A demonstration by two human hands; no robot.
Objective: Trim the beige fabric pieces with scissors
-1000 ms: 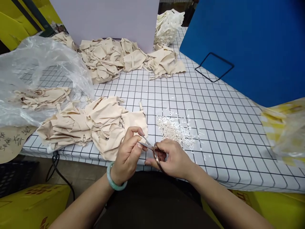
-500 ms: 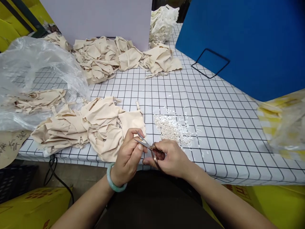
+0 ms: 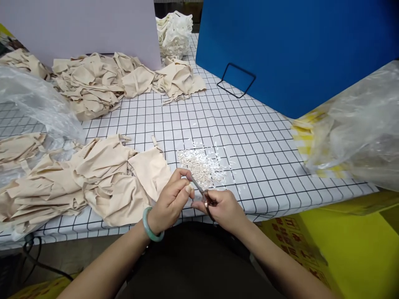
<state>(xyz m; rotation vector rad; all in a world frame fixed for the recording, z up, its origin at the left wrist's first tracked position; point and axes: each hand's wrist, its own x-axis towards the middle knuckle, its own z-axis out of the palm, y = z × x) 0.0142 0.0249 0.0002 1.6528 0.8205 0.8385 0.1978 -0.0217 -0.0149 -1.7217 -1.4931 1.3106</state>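
My right hand point(image 3: 225, 209) is wrapped round the handles of a pair of scissors point(image 3: 198, 187), whose blades point up and left, close together. Just left of it, my left hand point(image 3: 173, 201) is closed in a pinch at the blade tips. Whatever is between its fingers is too small or hidden to name. A green bangle point(image 3: 149, 225) circles the left wrist. Behind that hand lies a beige fabric piece point(image 3: 151, 170), part of a heap of beige fabric pieces point(image 3: 102, 166). Beyond the scissors spreads a pile of small white and beige snippets point(image 3: 204, 166).
More beige fabric point(image 3: 93, 81) is heaped at the back left, beside a clear plastic bag point(image 3: 40, 99). A large blue board point(image 3: 280, 50) with a black wire stand point(image 3: 237, 81) fills the back right. White straps point(image 3: 175, 35) are bundled behind. Another plastic bag point(image 3: 358, 128) lies right.
The scissors' blades, spread apart before, are now closed together. My view has swung to the right, so the table and heaps appear farther left.
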